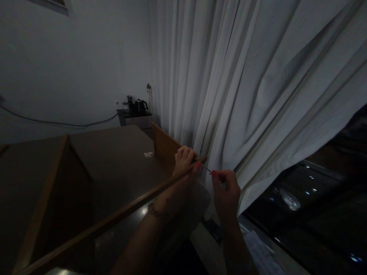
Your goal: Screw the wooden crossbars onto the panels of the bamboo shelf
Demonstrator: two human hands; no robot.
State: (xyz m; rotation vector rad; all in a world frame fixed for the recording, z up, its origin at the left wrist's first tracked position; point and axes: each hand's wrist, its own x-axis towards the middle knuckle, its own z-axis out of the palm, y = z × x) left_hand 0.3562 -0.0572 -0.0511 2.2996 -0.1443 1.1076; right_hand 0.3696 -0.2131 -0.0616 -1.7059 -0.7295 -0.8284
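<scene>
A wooden frame of upright boards stands on a dark table (123, 152). My left hand (185, 158) is closed around its near right corner, where a long front board (134, 202) meets a side board (166, 141). The thumb lies on the near face of the front board and the fingers go over the top. My right hand (226, 189) pinches the outer end of a thin metal rod-like tool (206, 168). The rod's other end points at the front board near my left thumb. Whether it sits in a screw is too small to tell.
Another wooden board (48, 202) stands across the table on the left. A black kettle (140, 105) rests on a small cabinet (137, 121) in the far corner. A pale curtain (229, 84) hangs close on the right, beside a dark window (309, 198). A cable (63, 123) runs along the wall.
</scene>
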